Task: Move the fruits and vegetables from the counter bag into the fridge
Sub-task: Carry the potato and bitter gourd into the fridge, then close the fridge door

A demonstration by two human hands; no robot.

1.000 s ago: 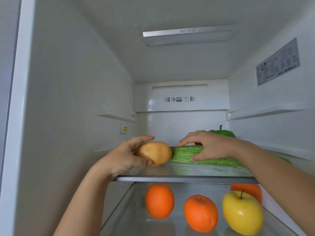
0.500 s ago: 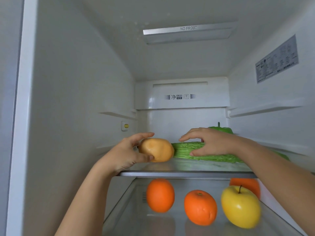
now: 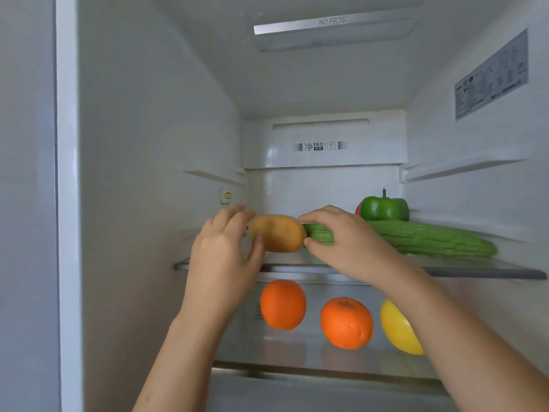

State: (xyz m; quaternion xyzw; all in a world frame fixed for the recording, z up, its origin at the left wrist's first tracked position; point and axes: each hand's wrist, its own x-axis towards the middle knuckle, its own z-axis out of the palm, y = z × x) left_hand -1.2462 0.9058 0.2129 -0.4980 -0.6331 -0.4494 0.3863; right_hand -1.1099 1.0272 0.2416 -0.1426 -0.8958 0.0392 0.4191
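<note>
A tan potato [image 3: 279,233] lies on the upper glass shelf [image 3: 475,273] of the open fridge. My left hand [image 3: 222,257] is just left of it, fingers spread, with only the thumb at the potato's edge. A long, bumpy green bitter gourd [image 3: 430,240] lies across the same shelf, its left end touching the potato. My right hand [image 3: 347,242] pinches that end, fingers over the top and thumb underneath. A green bell pepper [image 3: 383,208] stands behind the gourd, with something red partly hidden beside it.
On the lower shelf [image 3: 297,355] sit two oranges [image 3: 282,304] [image 3: 346,322] and a yellow apple [image 3: 395,325], partly hidden by my right forearm. White fridge walls close in on the left and right. The counter bag is out of view.
My left hand has let go of the potato and drawn back to its left. My right hand has slid to the gourd's left end, next to the potato.
</note>
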